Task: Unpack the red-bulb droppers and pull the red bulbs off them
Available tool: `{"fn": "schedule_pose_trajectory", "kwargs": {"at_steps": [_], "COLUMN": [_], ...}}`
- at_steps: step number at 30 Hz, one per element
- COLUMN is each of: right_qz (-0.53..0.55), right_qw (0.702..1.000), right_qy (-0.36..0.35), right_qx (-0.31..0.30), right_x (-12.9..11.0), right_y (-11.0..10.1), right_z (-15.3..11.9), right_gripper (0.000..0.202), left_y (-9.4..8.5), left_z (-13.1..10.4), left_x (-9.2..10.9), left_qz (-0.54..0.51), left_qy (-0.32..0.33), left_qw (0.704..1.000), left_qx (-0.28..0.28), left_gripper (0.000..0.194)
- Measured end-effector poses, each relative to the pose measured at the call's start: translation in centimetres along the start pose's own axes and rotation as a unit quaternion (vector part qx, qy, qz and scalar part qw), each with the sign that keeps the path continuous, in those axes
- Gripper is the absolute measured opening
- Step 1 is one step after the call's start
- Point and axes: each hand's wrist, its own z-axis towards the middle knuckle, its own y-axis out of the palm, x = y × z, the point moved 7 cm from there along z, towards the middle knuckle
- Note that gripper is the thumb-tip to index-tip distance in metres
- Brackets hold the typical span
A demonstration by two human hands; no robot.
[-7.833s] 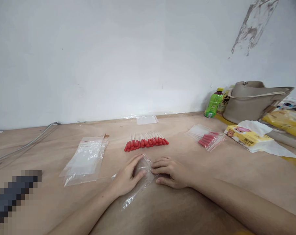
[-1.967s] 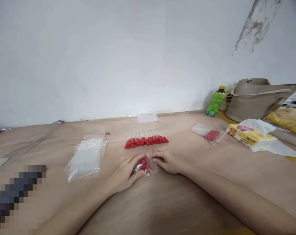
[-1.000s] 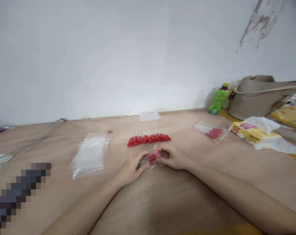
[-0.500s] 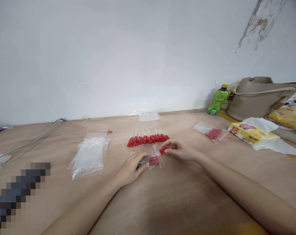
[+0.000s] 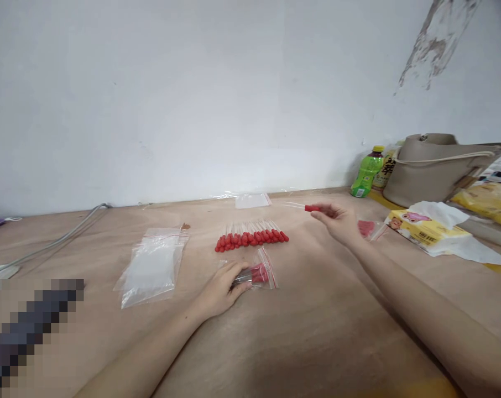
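My left hand grips a clear zip bag at the middle of the table; red-tipped sticks lie inside it. Raised to the right, my right hand pinches red-tipped sticks by their red ends, the pale shafts pointing left. Behind the bag lies a row of several red-tipped sticks, red ends toward me. Another bag with red-tipped sticks is partly hidden behind my right hand. A pile of flat clear bags rests to the left.
Another clear bag lies near the wall. At the right stand a green bottle, a beige handbag and a yellow tissue pack. A grey cable crosses the table's left side, beyond a pixelated dark object.
My right hand has moved away from the bag opening, up and to the right, with red-tipped sticks in its fingers. My left hand has stayed on the bag.
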Motion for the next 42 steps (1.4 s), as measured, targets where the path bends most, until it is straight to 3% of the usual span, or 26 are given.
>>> {"fn": "schedule_pose_trajectory", "kwargs": {"at_steps": [4,10,17,26,42], "right_qz": [-0.152,-0.185,-0.182,-0.151,-0.151], "right_qw": [0.987,0.978,0.979,0.983,0.985], "right_qy": [-0.058,-0.065,-0.01,0.077,0.064], "right_qx": [-0.01,-0.073,-0.095,-0.065,-0.059], "right_x": [1.4,2.6,3.6,4.8,5.4], "right_y": [3.3,5.9,6.7,6.9,7.2], "right_z": [-1.8,-2.7,-3.3,-3.0,-2.5], "right_gripper": [0.022,0.025,0.027,0.026,0.028], "left_y": [-0.1,0.1,0.1,0.2,0.3], "left_z": [0.0,0.0,0.0,0.0,0.0], "left_x": [0.1,-0.1,0.1,0.0,-0.1], "left_qz": [-0.005,-0.01,-0.011,-0.003,-0.012], "left_qy": [-0.006,-0.003,0.001,0.005,-0.006], "left_qw": [1.0,1.0,1.0,1.0,1.0], "left_qx": [-0.002,-0.003,-0.009,-0.011,-0.024], "left_gripper": [0.028,0.027,0.027,0.026,0.027]}}
